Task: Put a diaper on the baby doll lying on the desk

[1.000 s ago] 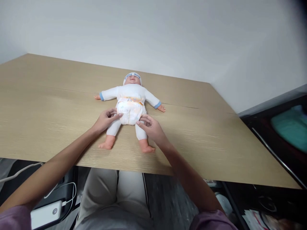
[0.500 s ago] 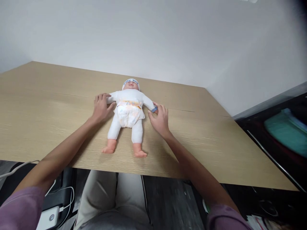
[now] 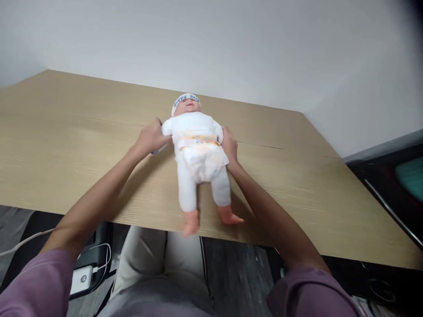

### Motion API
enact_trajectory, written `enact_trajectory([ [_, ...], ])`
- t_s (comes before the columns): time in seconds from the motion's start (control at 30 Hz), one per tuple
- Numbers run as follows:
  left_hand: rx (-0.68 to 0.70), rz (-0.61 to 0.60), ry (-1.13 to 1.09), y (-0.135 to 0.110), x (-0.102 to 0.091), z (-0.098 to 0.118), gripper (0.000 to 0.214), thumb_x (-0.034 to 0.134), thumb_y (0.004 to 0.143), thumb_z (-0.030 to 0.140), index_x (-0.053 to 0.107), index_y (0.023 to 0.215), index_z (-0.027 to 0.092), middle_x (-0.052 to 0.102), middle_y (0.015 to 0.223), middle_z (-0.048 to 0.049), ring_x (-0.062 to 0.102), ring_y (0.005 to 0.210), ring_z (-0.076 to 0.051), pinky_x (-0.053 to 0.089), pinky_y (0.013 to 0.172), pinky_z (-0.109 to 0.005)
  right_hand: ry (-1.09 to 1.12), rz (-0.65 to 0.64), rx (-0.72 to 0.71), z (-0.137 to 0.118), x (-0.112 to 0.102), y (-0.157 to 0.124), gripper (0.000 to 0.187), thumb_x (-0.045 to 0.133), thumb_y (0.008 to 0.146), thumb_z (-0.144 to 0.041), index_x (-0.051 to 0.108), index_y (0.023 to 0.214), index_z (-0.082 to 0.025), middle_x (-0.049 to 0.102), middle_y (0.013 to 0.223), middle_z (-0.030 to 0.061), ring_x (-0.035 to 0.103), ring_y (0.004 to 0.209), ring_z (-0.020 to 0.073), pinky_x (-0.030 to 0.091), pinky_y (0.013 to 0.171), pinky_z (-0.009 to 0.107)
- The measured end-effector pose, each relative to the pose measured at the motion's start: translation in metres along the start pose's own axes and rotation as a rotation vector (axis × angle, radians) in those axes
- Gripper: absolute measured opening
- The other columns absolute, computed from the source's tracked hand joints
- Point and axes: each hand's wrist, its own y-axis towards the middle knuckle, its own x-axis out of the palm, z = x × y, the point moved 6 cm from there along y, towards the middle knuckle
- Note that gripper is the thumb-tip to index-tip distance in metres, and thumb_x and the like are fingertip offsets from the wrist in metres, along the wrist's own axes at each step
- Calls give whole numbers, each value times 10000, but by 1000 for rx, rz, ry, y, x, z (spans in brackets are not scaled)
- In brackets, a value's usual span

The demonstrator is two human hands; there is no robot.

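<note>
A baby doll [image 3: 199, 149] in a white suit, a diaper and a white cap hangs above the wooden table [image 3: 66, 145], face up, its legs dangling toward me. My left hand [image 3: 152, 137] is closed around the doll's left side at the shoulder and arm. My right hand [image 3: 229, 144] grips the other side at the torso; its fingers are partly hidden behind the doll. The doll's feet reach past the table's near edge.
A white wall rises behind the table. Under the near edge I see my lap in light trousers, and at the lower left a white power bank [image 3: 81, 278] with cables. Dark furniture [image 3: 390, 176] stands to the right.
My hands went from the doll's hips to its arms, then closed on its sides. The doll has come up off the table and toward me.
</note>
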Motion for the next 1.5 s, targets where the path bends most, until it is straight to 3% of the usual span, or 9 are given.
enact_trajectory([
  [0.17,62,3,-68,-157,-19,19,602,878,856,585,600,1257,232,722,1112,-144,710,1069,-444,520,896,-503,156,-103,-221,-37,-77,-83,508,610,987,-352,681,1473,-224,765,1460,169,704,1291,352,550,1087,481],
  [0.33,86,-279,-101,-354,12,-1,524,805,877,533,581,1305,329,764,1129,-124,758,1036,-433,574,837,-528,134,-307,-336,-69,-147,-206,460,639,1033,-374,736,1483,-364,796,1421,96,728,1294,393,570,1103,581],
  [0.43,69,-370,-103,-445,29,-25,600,821,795,408,596,1348,345,797,1180,-140,789,1062,-466,607,856,-569,92,-497,-351,-84,-154,-281,508,648,1055,-319,710,1545,-440,805,1399,58,742,1280,368,568,1112,561],
  [0.53,21,-406,-82,-493,33,-46,550,807,801,381,597,1308,348,809,1206,-139,809,1080,-477,621,850,-559,57,-606,-381,-96,-136,-338,574,654,1054,-242,674,1599,-421,798,1401,69,740,1273,346,561,1106,523],
  [0.73,-118,-604,100,-504,43,-67,397,664,935,474,536,1242,257,809,1061,-127,820,975,-404,532,781,-404,32,-640,-252,-73,-52,-373,585,635,1001,-137,707,1565,-272,766,1407,113,700,1282,332,531,1126,476],
  [0.93,-197,-825,216,-499,44,-69,672,456,1062,709,474,1476,179,830,967,-141,818,979,-427,518,825,-414,118,-762,20,-10,23,-396,485,721,943,-143,792,1415,-227,802,1399,118,723,1314,290,526,1189,417],
  [1.07,-192,-986,64,-513,23,-70,701,387,1103,777,537,1484,207,769,757,-49,796,900,-384,532,855,-413,124,-689,97,14,3,-419,360,678,1044,-309,812,1371,-242,801,1425,140,725,1331,313,521,1226,499],
  [1.3,120,-749,345,-496,-8,-45,578,585,1089,616,734,1417,164,749,1445,-246,668,1371,-513,509,1139,-651,337,-690,221,2,-53,-456,429,667,1078,-579,884,1194,-228,876,1256,126,801,1193,329,585,1074,420],
  [1.5,591,-657,-146,-432,51,33,569,535,1196,516,487,1710,276,609,1659,-164,599,1490,-342,474,1256,-508,325,-594,182,-6,-50,-447,306,674,1046,-473,878,1008,-248,885,1043,72,809,985,279,603,949,400],
])
